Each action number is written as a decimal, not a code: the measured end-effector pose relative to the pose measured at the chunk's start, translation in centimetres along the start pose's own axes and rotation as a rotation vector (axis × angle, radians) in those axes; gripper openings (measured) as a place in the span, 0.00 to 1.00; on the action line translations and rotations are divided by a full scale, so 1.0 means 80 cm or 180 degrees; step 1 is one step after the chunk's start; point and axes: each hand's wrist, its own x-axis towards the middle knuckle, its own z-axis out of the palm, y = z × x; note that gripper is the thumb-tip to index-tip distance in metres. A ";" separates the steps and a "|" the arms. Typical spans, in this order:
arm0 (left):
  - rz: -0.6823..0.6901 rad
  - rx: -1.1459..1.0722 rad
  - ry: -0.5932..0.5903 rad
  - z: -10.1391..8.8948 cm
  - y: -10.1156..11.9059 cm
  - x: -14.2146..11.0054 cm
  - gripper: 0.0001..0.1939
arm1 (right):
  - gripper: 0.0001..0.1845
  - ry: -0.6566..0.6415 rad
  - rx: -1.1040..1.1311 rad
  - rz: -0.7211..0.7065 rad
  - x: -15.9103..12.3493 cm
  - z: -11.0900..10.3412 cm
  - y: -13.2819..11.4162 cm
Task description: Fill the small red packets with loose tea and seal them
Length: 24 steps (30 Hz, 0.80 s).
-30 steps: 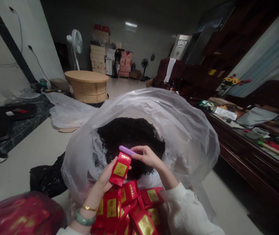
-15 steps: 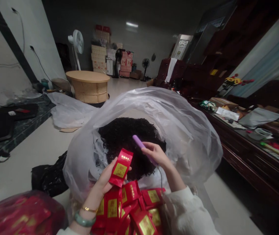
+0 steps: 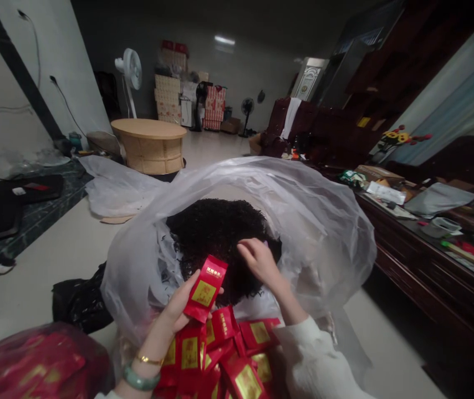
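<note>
In my left hand (image 3: 181, 302) a small red tea packet (image 3: 205, 289) with a gold label is held upright, tilted, its printed front towards me. My right hand (image 3: 259, 263) is curled over the dark loose tea leaves (image 3: 215, 221). Only a sliver of the purple stick (image 3: 266, 244) shows behind its knuckles; the rest is hidden by the hand. The leaves lie inside a large, wide-open clear plastic bag (image 3: 324, 221). Below my hands, several more red packets (image 3: 247, 379) are heaped close to me.
A filled red bag (image 3: 41, 363) lies at lower left, beside a black plastic bag (image 3: 81, 299). A round wooden table (image 3: 149, 130) and white fan (image 3: 132, 69) stand farther back. The cluttered dark cabinet (image 3: 411, 244) runs along the right.
My right hand has turned, and the purple stick, in plain sight before, is now mostly hidden behind it. My left hand keeps the red packet in nearly the same place.
</note>
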 end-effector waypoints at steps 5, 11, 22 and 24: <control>-0.0067 0.0082 0.0099 -0.001 -0.004 -0.004 0.24 | 0.16 -0.0845 0.0205 -0.0748 0.002 0.029 -0.062; -0.0277 0.0085 0.0012 -0.007 -0.006 -0.006 0.26 | 0.16 -0.0820 0.0145 -0.1094 -0.004 0.047 -0.057; -0.0217 0.0118 -0.0153 -0.017 -0.009 -0.004 0.23 | 0.11 -0.0850 0.0551 -0.1019 -0.013 0.049 -0.060; -0.0234 0.0145 -0.0133 -0.018 -0.007 -0.006 0.23 | 0.11 -0.0771 0.0588 -0.0889 -0.014 0.051 -0.061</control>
